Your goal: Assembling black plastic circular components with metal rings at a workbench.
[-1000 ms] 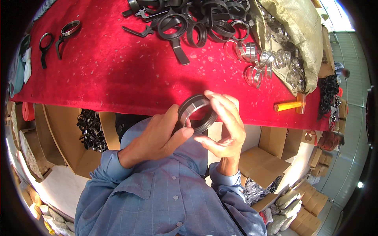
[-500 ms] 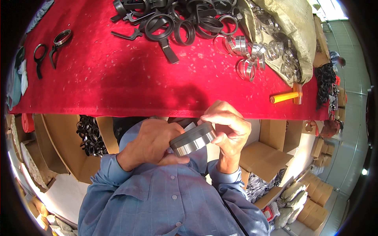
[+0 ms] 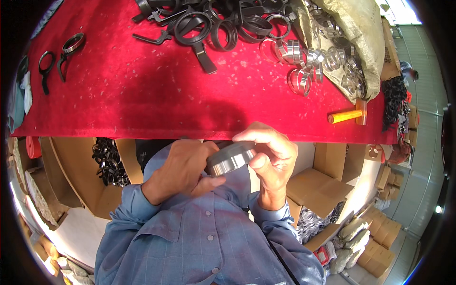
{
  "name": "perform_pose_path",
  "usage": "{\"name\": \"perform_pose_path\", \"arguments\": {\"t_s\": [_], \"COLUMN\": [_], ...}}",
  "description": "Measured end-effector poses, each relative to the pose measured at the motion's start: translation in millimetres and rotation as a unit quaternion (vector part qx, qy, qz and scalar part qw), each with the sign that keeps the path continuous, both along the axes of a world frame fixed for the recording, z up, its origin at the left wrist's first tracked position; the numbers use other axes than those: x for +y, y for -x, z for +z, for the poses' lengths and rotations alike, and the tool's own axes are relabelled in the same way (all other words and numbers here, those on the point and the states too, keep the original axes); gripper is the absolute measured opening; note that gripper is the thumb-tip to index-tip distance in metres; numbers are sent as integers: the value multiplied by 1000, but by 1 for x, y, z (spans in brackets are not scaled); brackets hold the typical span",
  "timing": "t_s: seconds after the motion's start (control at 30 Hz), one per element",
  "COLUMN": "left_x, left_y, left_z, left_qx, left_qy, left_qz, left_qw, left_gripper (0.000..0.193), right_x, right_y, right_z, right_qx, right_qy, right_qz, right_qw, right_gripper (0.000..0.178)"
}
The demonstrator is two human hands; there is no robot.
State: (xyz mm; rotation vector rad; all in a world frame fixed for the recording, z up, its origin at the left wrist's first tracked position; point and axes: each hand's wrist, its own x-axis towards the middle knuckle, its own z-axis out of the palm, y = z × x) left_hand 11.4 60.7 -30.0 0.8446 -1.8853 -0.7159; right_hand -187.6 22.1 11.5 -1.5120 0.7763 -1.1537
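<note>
You've tilted the grey metal ring (image 3: 230,158) edge-on; left hand (image 3: 183,166) and right hand (image 3: 268,154) fingers now clasp it near the red table's (image 3: 142,90) edge.

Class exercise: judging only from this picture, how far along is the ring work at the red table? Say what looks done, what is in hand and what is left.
Done: two handled rings lie apart at the table's far left. In hand: the left hand and right hand grip one silver ring edge-on near the chest. Left: a pile of black rings and loose silver rings beside a sack.
</note>
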Motion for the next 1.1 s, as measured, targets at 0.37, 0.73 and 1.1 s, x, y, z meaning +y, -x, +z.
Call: {"name": "perform_pose_path", "arguments": {"t_s": [0.37, 0.73, 1.1], "left_x": [1, 1, 5], "left_y": [5, 2, 13], "left_z": [3, -1, 2], "left_qx": [306, 165, 102], "left_qy": [-379, -191, -147], "left_qz": [22, 76, 119], "left_qw": [873, 965, 977], "left_gripper": [52, 38, 36], "right_x": [-4, 14, 6], "right_y": [-4, -6, -2], "right_z": [-24, -32, -29], "right_qx": [-86, -106, -64], "right_qy": [-226, -187, -78], "right_qz": [0, 63, -63], "right_qw": [970, 975, 993], "right_gripper": [68, 53, 40]}}
